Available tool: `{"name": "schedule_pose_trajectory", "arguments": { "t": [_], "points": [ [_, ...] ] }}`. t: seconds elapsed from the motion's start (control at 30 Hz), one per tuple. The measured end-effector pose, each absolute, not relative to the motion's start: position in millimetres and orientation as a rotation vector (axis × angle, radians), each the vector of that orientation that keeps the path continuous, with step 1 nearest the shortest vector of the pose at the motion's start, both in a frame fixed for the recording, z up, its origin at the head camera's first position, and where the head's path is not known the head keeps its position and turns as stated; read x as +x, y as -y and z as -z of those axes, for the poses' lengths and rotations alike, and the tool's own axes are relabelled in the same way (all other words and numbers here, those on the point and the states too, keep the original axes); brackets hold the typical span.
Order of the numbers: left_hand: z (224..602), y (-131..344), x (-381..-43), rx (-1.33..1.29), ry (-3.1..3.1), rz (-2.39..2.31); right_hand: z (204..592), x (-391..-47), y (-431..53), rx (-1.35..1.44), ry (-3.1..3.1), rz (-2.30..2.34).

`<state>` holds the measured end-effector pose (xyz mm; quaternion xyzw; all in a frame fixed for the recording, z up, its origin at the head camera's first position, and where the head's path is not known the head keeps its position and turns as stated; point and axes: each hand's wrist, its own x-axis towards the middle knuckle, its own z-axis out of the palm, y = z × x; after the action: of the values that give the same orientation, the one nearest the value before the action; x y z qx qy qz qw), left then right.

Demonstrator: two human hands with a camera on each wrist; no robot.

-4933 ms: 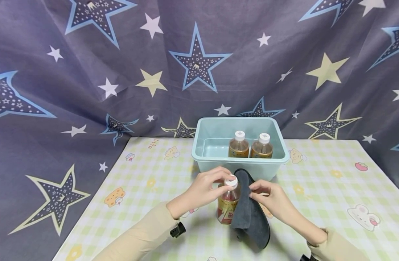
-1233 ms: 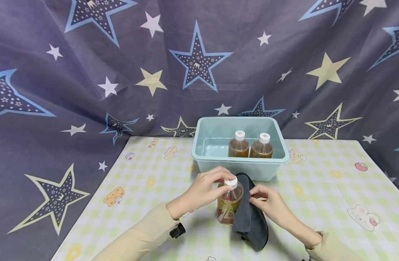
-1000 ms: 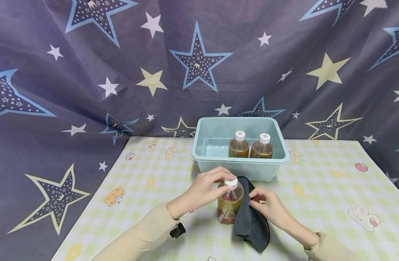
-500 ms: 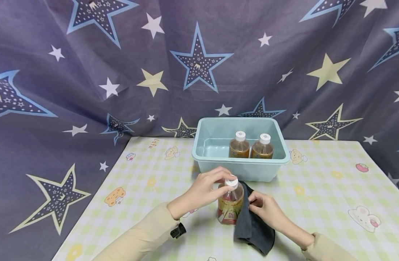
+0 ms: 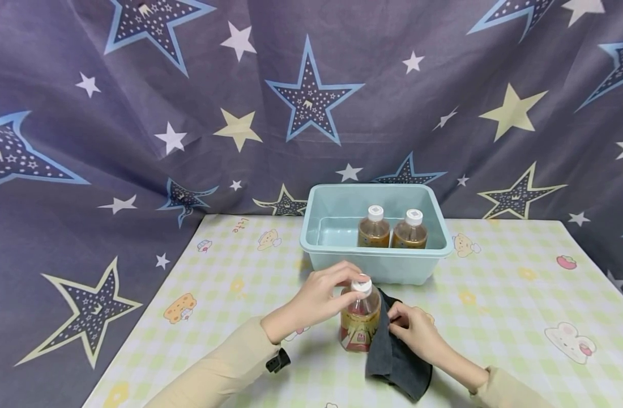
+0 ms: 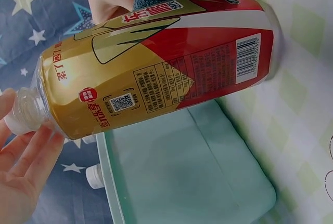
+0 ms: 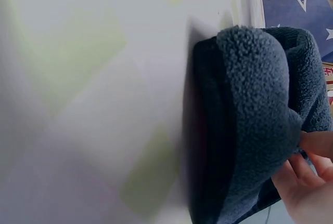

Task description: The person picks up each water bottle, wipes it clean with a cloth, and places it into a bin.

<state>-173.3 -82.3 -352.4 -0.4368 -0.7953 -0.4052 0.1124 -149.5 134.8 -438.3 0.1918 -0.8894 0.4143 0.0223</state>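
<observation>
A drink bottle [image 5: 360, 328] with a white cap and a gold and red label stands upright on the table, in front of the bin. My left hand [image 5: 321, 294] grips it by the cap and neck, thumb on one side and fingers on the other. Against the bottle's right side lies a dark grey plush cloth [image 5: 400, 362], folded and hanging down to the tabletop. My right hand [image 5: 415, 331] pinches this cloth [image 7: 260, 104] between thumb and fingers. From the left wrist view, the bottle's label [image 6: 156, 68] shows a barcode and a QR code.
Behind the hands stands a light blue plastic bin [image 5: 324, 249]. Inside, on its right half, are two more white-capped bottles, one [image 5: 374, 229] beside the other [image 5: 410, 232]. A checked tablecloth [image 5: 230, 351] covers the table, and a star-patterned curtain [image 5: 189, 85] hangs behind.
My right hand has slid the cloth down and slightly right along the bottle's side, so more of the label shows. The left hand has stayed on the cap, and the bottle stands in place.
</observation>
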Motion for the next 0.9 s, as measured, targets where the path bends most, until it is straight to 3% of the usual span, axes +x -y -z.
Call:
{"name": "schedule_pose_trajectory", "arguments": {
  "t": [0.4, 0.9],
  "points": [
    [347.0, 83.1, -177.1, -1.324, 2.327, 1.091, 428.6, -149.0, -142.3, 0.58, 2.695, -1.634],
    [348.5, 80.4, -174.6, -1.254, 2.269, 0.908, 414.3, -139.9, -158.7, 0.56, 2.621, -1.628]
  ]
}}
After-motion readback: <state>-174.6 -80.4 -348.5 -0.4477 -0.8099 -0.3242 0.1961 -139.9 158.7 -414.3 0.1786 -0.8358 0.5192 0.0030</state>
